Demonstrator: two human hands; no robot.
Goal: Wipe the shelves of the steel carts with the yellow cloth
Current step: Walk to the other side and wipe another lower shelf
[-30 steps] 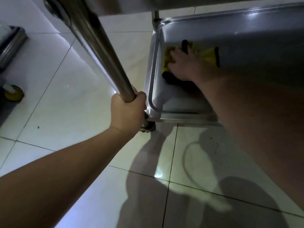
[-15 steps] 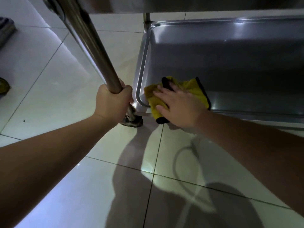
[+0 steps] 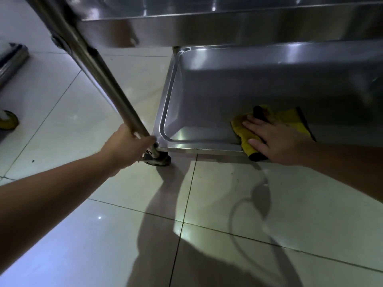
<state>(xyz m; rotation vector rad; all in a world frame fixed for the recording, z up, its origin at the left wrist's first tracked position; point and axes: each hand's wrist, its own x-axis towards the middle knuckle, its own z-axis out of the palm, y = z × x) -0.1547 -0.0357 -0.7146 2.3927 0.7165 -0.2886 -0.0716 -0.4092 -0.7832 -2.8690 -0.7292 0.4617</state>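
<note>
Head view, bottom shelf (image 3: 207,104) holding yellow cloth (image 3: 294,121)

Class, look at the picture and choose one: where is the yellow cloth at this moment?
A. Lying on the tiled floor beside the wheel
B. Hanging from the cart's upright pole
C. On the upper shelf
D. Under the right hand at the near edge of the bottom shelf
D: the right hand lies flat on the yellow cloth, which drapes over the near rim of the bottom shelf; the left hand grips the pole.
</note>
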